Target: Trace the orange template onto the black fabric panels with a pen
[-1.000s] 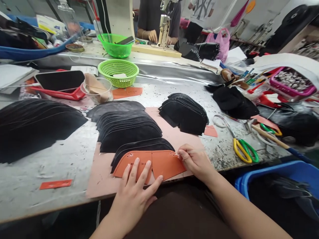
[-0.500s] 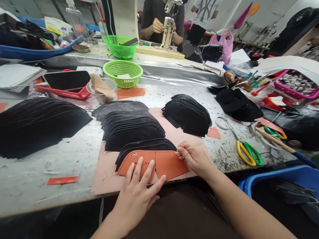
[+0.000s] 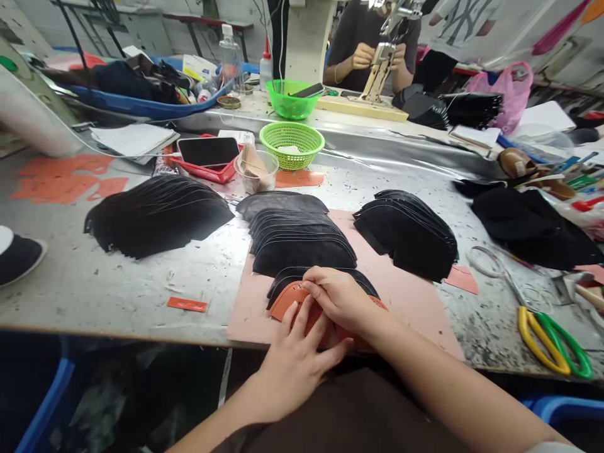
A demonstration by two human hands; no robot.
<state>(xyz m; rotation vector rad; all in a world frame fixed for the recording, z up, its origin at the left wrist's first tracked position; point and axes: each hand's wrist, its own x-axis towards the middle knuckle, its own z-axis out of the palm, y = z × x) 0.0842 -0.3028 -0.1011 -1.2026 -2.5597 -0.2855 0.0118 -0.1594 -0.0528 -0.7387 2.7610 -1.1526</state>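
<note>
Press the curved orange card-like template (image 3: 283, 301) flat with the splayed left hand (image 3: 298, 362), the right hand (image 3: 338, 298) pinching something unclear at its eleven o'clock.

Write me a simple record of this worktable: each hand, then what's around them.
Left hand: spread over an orange piece
Right hand: fingertips pinched at that piece's upper edge, towards its left end; anything between them can't be made out
Beyond the orange piece: overlapping black pieces, curved edges away from the person
Under these: pink mat
Right side: scissors, yellow and green handles
Farther back: green mesh basket
</note>
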